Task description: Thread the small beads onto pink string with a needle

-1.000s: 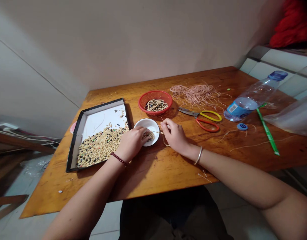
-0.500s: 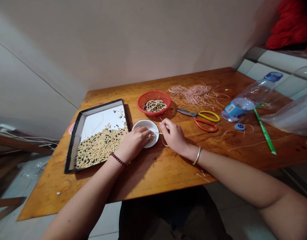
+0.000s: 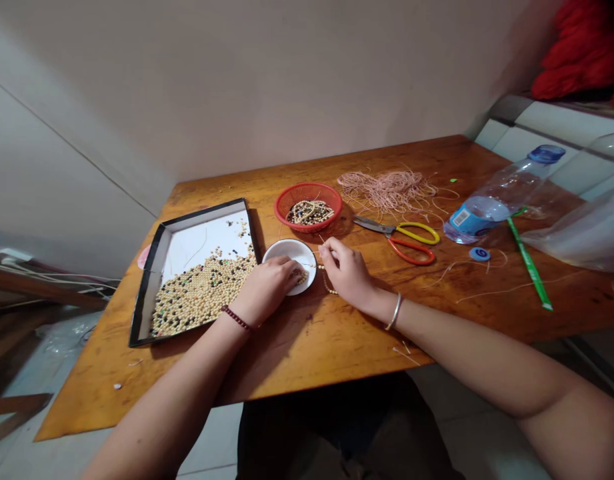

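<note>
My left hand (image 3: 264,288) rests over the near edge of a small white dish (image 3: 289,254) of beads, its fingers curled down into the beads. My right hand (image 3: 347,270) sits just right of the dish, thumb and fingers pinched on a thin cord (image 3: 325,271) strung with a few beads that hangs down to the wooden table (image 3: 337,333). Left of my left hand lies a black-edged tray (image 3: 197,247) holding several loose cream and dark beads.
A red basket (image 3: 309,193) of strung beads stands behind the dish. A tangle of pink cord (image 3: 387,187), scissors with yellow and red handles (image 3: 407,238), a lying plastic bottle (image 3: 497,200), a blue cap (image 3: 479,253) and a green stick (image 3: 529,263) lie to the right.
My left fingers have drawn back slightly toward the near rim of the dish. My right hand has barely moved.
</note>
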A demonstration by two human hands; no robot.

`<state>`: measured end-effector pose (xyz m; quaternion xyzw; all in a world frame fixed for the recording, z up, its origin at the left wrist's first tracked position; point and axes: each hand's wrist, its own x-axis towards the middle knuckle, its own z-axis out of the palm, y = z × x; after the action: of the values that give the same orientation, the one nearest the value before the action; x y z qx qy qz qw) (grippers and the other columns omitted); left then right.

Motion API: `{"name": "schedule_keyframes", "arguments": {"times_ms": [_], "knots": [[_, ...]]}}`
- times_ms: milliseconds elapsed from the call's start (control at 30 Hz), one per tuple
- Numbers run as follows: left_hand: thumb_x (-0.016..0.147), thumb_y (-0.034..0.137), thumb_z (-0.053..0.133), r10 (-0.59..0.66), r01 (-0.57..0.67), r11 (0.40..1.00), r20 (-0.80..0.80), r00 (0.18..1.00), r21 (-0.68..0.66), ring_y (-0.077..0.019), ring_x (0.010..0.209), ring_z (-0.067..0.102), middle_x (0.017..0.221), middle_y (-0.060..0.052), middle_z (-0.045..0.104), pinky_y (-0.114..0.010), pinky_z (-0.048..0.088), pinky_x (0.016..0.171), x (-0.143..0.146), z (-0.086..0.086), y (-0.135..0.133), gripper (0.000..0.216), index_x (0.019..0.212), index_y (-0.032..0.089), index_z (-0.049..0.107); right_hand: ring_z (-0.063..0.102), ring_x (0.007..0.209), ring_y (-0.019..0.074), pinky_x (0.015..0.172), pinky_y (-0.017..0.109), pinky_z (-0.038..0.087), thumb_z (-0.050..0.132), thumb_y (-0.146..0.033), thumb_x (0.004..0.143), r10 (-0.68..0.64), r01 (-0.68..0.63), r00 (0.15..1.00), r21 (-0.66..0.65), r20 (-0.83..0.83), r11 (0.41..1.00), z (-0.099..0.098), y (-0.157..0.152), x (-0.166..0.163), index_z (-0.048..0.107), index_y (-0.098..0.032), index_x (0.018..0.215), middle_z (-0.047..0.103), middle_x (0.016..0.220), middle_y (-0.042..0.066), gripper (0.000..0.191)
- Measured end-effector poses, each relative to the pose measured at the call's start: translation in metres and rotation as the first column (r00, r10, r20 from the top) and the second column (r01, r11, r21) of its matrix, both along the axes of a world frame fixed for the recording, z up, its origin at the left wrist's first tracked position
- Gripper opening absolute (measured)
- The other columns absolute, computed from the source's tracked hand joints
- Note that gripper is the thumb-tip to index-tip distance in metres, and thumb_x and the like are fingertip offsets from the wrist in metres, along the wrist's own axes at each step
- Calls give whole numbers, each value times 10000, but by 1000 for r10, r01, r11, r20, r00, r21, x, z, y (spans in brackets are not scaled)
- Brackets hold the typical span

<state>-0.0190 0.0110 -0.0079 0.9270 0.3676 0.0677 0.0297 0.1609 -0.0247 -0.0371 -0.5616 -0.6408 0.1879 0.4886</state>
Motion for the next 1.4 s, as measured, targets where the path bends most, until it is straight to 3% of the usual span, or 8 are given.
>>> {"name": "schedule_keyframes", "arguments": {"times_ms": [233, 900, 1067, 1400], "knots": [[928, 321, 485, 19, -19, 1000, 8, 1000, 17, -173, 714, 580, 810, -55, 616, -281, 428, 629, 0, -1, 0, 237, 848, 145, 622, 506, 540, 126, 536, 234, 293, 391, -310, 953, 17, -17, 1000, 3, 2, 1000, 2, -1, 0, 464, -202, 740, 549, 621, 1, 249], [931, 296, 453, 29, -28, 998, -16, 999, 60, -183, 759, 583, 839, -58, 609, -275, 430, 640, 0, -6, 1, 179, 876, 169, 567, 497, 525, 125, 534, 235, 294, 407, -299, 948, -8, 8, 1000, 14, 19, 1000, 2, -1, 1, 493, -199, 752, 561, 613, -3, 236], [920, 295, 481, 61, -60, 997, -4, 998, 57, -189, 763, 592, 887, -68, 626, -277, 430, 636, -1, -7, 1, 169, 957, 161, 577, 505, 528, 126, 533, 237, 289, 408, -297, 949, -8, 8, 1000, 0, 19, 1000, 3, -2, 1, 489, -199, 749, 551, 601, -5, 236], [914, 300, 498, 46, -46, 998, 14, 999, 35, -182, 725, 585, 839, -66, 632, -280, 425, 616, 0, -6, 1, 186, 884, 155, 610, 538, 562, 137, 551, 234, 316, 399, -305, 951, 16, -16, 1000, -9, 2, 1000, 3, -2, 1, 473, -204, 761, 562, 624, 2, 228]]}}
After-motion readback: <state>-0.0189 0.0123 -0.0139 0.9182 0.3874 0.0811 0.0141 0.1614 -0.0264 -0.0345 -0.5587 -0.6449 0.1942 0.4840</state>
